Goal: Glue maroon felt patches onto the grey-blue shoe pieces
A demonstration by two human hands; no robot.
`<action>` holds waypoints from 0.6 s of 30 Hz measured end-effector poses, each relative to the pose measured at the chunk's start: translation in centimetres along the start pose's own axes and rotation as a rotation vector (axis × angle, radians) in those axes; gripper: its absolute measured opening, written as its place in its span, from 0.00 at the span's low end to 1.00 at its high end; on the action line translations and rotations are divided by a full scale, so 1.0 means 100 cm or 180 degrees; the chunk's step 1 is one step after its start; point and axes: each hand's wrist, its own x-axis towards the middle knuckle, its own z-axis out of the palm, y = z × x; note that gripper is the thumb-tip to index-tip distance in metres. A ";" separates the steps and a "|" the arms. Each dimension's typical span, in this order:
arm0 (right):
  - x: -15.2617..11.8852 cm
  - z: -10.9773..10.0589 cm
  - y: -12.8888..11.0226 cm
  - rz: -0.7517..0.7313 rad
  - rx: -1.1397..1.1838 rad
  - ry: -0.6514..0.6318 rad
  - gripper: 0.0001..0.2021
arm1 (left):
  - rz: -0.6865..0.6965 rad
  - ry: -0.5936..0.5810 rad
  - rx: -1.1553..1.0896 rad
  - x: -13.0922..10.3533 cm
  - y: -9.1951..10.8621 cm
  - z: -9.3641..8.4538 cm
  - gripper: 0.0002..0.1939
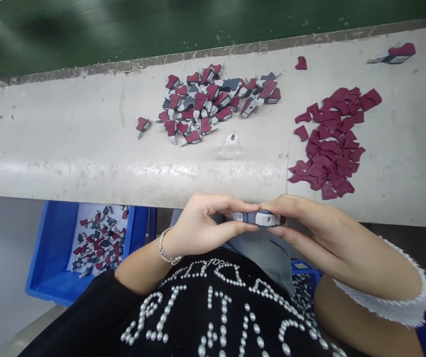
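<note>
My left hand (213,220) and my right hand (302,223) pinch the two ends of one small grey-and-white plastic part (259,218) just past the table's near edge. Its narrow side faces me, with a round hole in the white section. The fingers cover both ends, so its broad faces are hidden. Beyond my right hand lies a pile of loose maroon curved plates (334,153). Farther off to the left is a heap of assembled pieces (205,101) in maroon, grey and white.
A small clear bottle (231,146) with a metal tip stands before the heap. At lower left, a blue bin (43,253) contains many similar pieces. Another blue crate (300,265) sits under my right arm. A single assembled piece (398,53) rests at the far right of the table.
</note>
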 end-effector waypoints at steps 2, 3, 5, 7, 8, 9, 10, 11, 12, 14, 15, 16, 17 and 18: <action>0.001 0.000 0.000 -0.0023 -0.0002 -0.0044 0.12 | 0.0042 0.0015 -0.0048 0.000 -0.002 0.000 0.12; 0.002 0.000 0.000 -0.0008 -0.0023 -0.0038 0.11 | 0.0053 0.0026 -0.0045 0.001 -0.003 0.000 0.12; 0.004 0.001 -0.001 0.0092 -0.0103 0.0033 0.10 | 0.0084 0.0016 0.0041 0.002 -0.004 0.001 0.12; 0.006 0.004 -0.002 0.0237 -0.0216 0.0123 0.07 | 0.0128 -0.0011 0.0263 0.003 -0.005 0.001 0.13; 0.007 0.006 -0.002 0.0294 -0.0255 0.0156 0.07 | 0.0159 -0.0023 0.0376 0.004 -0.005 0.001 0.12; 0.008 0.007 -0.001 0.0325 -0.0275 0.0175 0.06 | 0.0206 -0.0036 0.0465 0.004 -0.006 0.002 0.12; 0.009 0.009 0.000 0.0316 -0.0275 0.0193 0.05 | 0.0267 -0.0036 0.0537 0.004 -0.008 0.002 0.11; 0.010 0.009 0.000 0.0292 -0.0261 0.0191 0.05 | 0.0343 -0.0033 0.0609 0.004 -0.010 0.003 0.10; 0.010 0.009 0.002 0.0253 -0.0242 0.0186 0.04 | 0.0446 -0.0010 0.0697 0.003 -0.012 0.003 0.09; 0.011 0.008 0.004 0.0203 -0.0229 0.0202 0.04 | 0.0709 0.0094 0.0990 0.003 -0.015 0.004 0.09; 0.012 0.006 0.005 0.0259 -0.0221 0.0210 0.04 | 0.0850 0.0154 0.1153 0.003 -0.015 0.004 0.10; 0.012 0.005 0.007 0.0345 -0.0192 0.0216 0.05 | 0.0971 0.0189 0.1296 0.003 -0.015 0.004 0.11; 0.013 0.003 0.008 0.0456 -0.0134 0.0186 0.07 | 0.1060 0.0201 0.1383 0.003 -0.014 0.004 0.12; 0.013 0.002 0.008 0.0544 -0.0042 0.0124 0.08 | 0.1108 0.0194 0.1385 0.004 -0.012 0.004 0.13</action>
